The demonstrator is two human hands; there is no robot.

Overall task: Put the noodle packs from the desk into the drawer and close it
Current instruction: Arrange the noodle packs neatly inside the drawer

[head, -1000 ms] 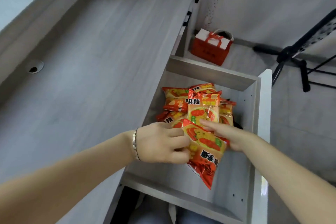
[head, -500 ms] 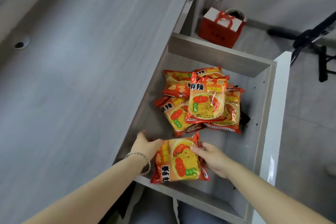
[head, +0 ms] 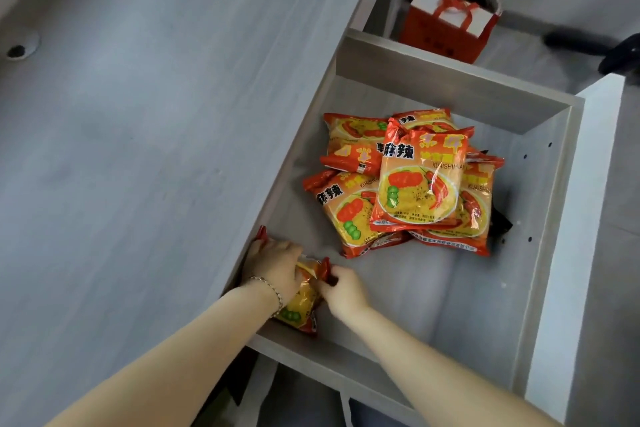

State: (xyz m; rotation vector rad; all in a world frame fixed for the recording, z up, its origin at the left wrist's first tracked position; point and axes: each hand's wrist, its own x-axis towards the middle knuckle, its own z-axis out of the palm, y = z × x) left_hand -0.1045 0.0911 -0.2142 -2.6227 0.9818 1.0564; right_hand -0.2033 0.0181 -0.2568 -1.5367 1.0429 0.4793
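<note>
- Head view, drawer: we find the drawer [head: 540, 191] pulled fully out beside the desk [head: 156, 114], its white front panel on the right side of the frame.
- Head view, stock: we note a loose pile of noodle packs [head: 408, 184] lying overlapped in the far half of the drawer; the exact count is not clear to us. A dark item shows under the pile's right edge, and we cannot identify it.
- Head view, item in hand: we see one more pack [head: 303, 302] at the near left corner of the drawer, against the side wall next to the desk edge.
- Head view, grips: the left hand [head: 275, 269], with a bracelet on the wrist, lies curled over the top of this pack. The right hand [head: 341, 289] pinches its red crimped edge. Both hands hold the same pack.
- Head view, desk: we see no packs on the visible part of the desk surface.
- Head view, surroundings: a red gift bag [head: 450, 26] stands on the floor beyond the drawer.
- Step in hand, in our judgement: setting this pack down in the corner.
- Next move, in our judgement: release with both hands, clear the drawer, then push the front panel shut, with nothing standing above the rim.
</note>
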